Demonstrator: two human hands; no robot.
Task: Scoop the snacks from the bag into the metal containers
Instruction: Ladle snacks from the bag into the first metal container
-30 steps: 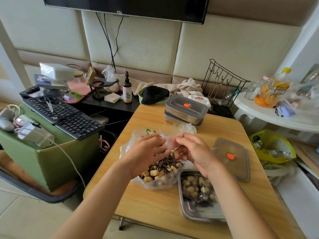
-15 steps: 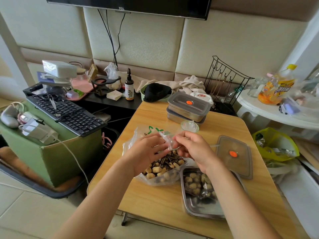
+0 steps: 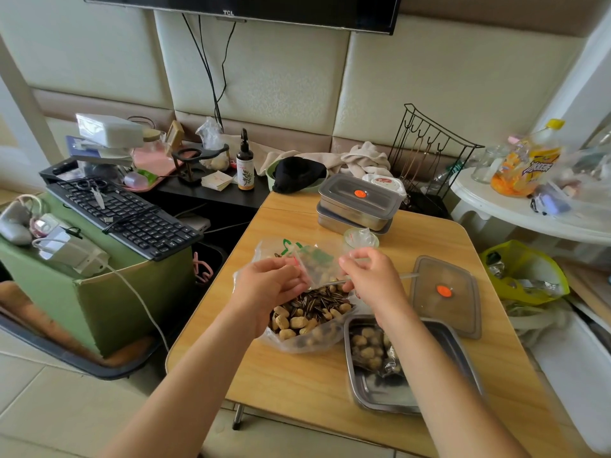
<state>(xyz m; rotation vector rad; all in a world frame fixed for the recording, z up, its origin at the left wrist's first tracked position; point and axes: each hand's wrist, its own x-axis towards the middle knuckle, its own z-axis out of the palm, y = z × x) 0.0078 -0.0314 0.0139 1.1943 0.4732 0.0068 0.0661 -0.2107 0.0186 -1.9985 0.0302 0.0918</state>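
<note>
L hand (image 3: 267, 285), R hand (image 3: 373, 279) spread apart, grips pinching bag (image 3: 319, 259) of peanuts+seeds (image 3: 310, 309); tray (image 3: 383, 390) part-filled.

A bag (image 3: 299, 346) holding snacks (image 3: 310, 312) lay mid-worktop (image 3: 297, 385). An open container (image 3: 373, 396) sat just right of it, nearer the person, with a lid (image 3: 444, 292) behind that. Two stacked containers (image 3: 358, 201) stood at the far edge.

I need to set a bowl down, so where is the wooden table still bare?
The table is bare at its near left corner, before the snack bag and left of the open container. Another patch lies between the lid and the stacked containers. The middle is crowded.
</note>
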